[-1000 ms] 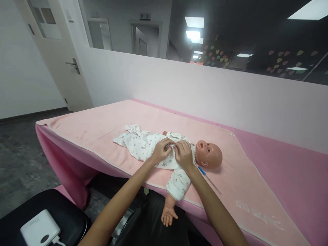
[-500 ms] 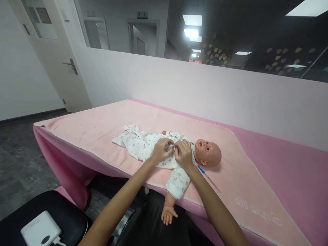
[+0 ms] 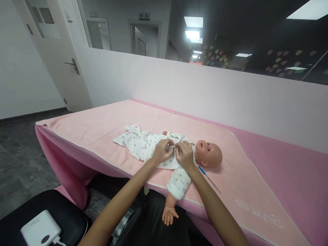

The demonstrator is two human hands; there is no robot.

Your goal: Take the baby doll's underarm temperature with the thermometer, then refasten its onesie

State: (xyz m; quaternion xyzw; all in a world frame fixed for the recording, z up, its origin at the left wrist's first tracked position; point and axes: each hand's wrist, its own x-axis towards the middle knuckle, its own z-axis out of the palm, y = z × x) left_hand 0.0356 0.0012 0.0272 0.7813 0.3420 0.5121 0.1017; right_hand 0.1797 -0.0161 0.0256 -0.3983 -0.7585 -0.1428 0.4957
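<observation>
On its back on the pink cloth lies a baby doll [image 3: 209, 154], its head to the right and one arm over the table's near edge. It wears white printed baby clothes [image 3: 139, 145]. My left hand [image 3: 163, 151] and my right hand [image 3: 183, 154] meet over the doll's chest, fingertips pinched close together on the front of the clothes. A small whitish bit, perhaps a tie or fabric edge, shows between the fingers; its detail is too small to make out. Beside my right forearm, near the doll's head, is a thin clear stick with a blue end [image 3: 202, 169].
The pink cloth [image 3: 97, 123] covers the table, which stands against a white wall [image 3: 159, 82] below a window. At the lower left a black chair [image 3: 69, 208] carries a white power bank [image 3: 41, 228] with a cable. A door [image 3: 51, 44] is at the far left.
The view has shifted very slightly. Both hands stay pinched at the doll's chest, and the doll lies as before.
</observation>
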